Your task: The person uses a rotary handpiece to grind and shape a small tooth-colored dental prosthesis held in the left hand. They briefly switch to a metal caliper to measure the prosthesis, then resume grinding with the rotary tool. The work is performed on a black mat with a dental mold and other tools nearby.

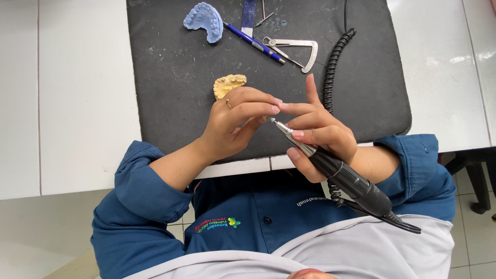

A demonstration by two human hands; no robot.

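1. The right hand (323, 132) is holding a handpiece (341, 178) pen-style — fingers clamped on the barrel near its metal nose, index finger stretched forward, likely to steady the tip.
2. The left hand (235, 124) is pinching a small workpiece at its fingertips, fingers closed together; the piece itself is too small and hidden to identify. The bur tip (272, 120) is meeting those fingertips, just above the near edge of the mat (170, 77).
3. Both hands are touching at the fingers, seemingly bracing one another for fine control.
4. A yellow cast (229, 86) is lying on the mat just behind the left hand, close enough to pick up readily.
5. Farther back: a blue cast (204, 20), a blue pen (253, 42) and a metal caliper (294, 51), well apart from the hands.
6. The coiled cord (333, 62) is running along the mat's right side, near the right hand — the one thing crowding it.
7. The white bench (77, 103) is showing on both sides of the mat; the mat's left half is giving room for movement.
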